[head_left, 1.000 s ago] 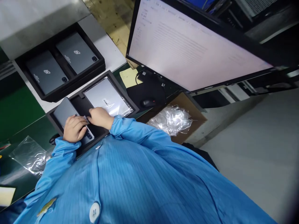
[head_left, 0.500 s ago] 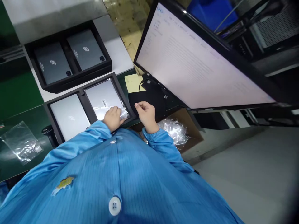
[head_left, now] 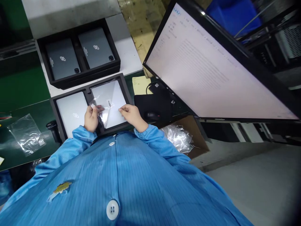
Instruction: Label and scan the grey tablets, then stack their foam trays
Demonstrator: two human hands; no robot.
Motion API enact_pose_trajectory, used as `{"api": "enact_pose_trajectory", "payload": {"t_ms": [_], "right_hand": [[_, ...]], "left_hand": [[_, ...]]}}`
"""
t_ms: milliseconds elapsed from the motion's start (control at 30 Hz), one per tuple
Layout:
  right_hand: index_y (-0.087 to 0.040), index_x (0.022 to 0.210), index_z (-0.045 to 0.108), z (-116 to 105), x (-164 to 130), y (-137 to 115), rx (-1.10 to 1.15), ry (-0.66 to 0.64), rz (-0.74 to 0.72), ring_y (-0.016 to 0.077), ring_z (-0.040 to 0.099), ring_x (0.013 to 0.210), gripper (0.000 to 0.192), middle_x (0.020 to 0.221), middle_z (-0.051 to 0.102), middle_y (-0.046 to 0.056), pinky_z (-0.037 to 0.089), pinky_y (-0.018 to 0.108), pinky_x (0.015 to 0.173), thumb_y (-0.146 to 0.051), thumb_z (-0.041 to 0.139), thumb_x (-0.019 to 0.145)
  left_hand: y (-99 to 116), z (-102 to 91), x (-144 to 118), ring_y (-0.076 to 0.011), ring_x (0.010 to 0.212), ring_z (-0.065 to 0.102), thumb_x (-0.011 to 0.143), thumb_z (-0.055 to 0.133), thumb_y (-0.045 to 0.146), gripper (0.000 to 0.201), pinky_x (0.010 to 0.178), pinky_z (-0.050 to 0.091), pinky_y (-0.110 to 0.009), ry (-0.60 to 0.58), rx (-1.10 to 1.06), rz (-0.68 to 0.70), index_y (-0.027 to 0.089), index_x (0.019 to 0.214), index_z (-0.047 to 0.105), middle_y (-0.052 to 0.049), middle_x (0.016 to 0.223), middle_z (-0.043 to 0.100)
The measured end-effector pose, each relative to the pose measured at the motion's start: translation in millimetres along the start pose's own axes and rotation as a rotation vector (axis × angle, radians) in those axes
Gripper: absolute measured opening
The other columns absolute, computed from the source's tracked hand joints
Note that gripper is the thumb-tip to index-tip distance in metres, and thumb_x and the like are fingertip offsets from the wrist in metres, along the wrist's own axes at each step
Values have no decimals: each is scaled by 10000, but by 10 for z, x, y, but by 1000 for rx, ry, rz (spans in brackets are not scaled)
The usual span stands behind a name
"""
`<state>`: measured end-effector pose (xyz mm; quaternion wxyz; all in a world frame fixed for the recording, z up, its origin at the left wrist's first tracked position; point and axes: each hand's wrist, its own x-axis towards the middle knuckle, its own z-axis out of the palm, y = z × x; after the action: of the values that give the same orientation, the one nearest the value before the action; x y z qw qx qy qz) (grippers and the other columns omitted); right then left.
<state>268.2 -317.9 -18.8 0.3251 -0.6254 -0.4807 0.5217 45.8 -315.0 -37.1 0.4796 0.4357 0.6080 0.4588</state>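
Note:
A black foam tray (head_left: 53,105) in front of me holds two silver tablets side by side. The left silver tablet (head_left: 70,108) lies bare in its slot. Over part of the right silver tablet (head_left: 118,94) lies a clear plastic bag (head_left: 100,94) with a small barcode label. My left hand (head_left: 91,118) is closed on the bag's edge, above the divider between the slots. Above the right tablet's right side, my right hand (head_left: 133,116) has thumb and forefinger pinched together; what they grip is too small to make out.
Behind stands a deeper black tray (head_left: 81,75) with two dark tablets. A monitor (head_left: 202,69) leans in from the right, above a black mouse mat (head_left: 145,102) and mouse (head_left: 151,116). A cardboard box (head_left: 199,146) holds crumpled plastic. At left are a handheld scanner (head_left: 53,128) and another clear bag (head_left: 25,135).
My left hand has moved left off the wrapped tablet, pulling the plastic bag partly away. My right hand has come left from the mouse mat to over the tablet. The view has shifted slightly.

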Motion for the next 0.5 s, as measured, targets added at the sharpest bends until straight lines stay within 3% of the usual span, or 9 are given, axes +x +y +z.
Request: {"api": "enact_pose_trajectory", "payload": {"t_ms": [167, 333, 400, 433, 500], "right_hand": [[-154, 751, 701, 320, 362, -118, -189, -43, 85, 111, 597, 500, 255, 576, 651, 3, 455, 209, 573, -364, 700, 895], [-141, 686, 701, 439, 562, -130, -275, -29, 119, 122, 605, 548, 164, 615, 684, 33, 433, 210, 560, -233, 717, 822], [-135, 683, 704, 440, 574, -117, -269, -15, 118, 128, 608, 562, 139, 604, 674, 33, 430, 210, 559, -210, 706, 801], [-132, 686, 704, 435, 571, -111, -249, -16, 124, 129, 606, 557, 141, 592, 666, 31, 430, 210, 556, -214, 697, 801], [-128, 700, 701, 421, 557, -106, -201, -20, 143, 126, 590, 533, 145, 576, 651, 24, 430, 209, 545, -229, 683, 801]], "left_hand": [[-29, -33, -53, -233, 1017, 731, 873, 657, 688, 520, 875, 606, -374, 34, -190, -73, 200, 1007, 537, -122, 1128, 704], [-10, -69, -9, -271, 1169, 686, 867, 720, 610, 457, 1028, 563, -460, 60, -390, -131, 199, 976, 552, -119, 1126, 707], [89, -324, 77, -260, 1226, 658, 947, 624, 585, 401, 1104, 517, -464, 179, -538, -169, 190, 967, 558, -121, 1132, 705], [161, -545, 129, -237, 1258, 638, 1005, 529, 564, 385, 1139, 493, -438, 255, -601, -182, 182, 969, 557, -121, 1150, 699], [329, -1165, 224, -160, 1321, 587, 1098, 279, 468, 417, 1178, 453, -342, 423, -650, -187, 165, 981, 541, -109, 1206, 677]]}}
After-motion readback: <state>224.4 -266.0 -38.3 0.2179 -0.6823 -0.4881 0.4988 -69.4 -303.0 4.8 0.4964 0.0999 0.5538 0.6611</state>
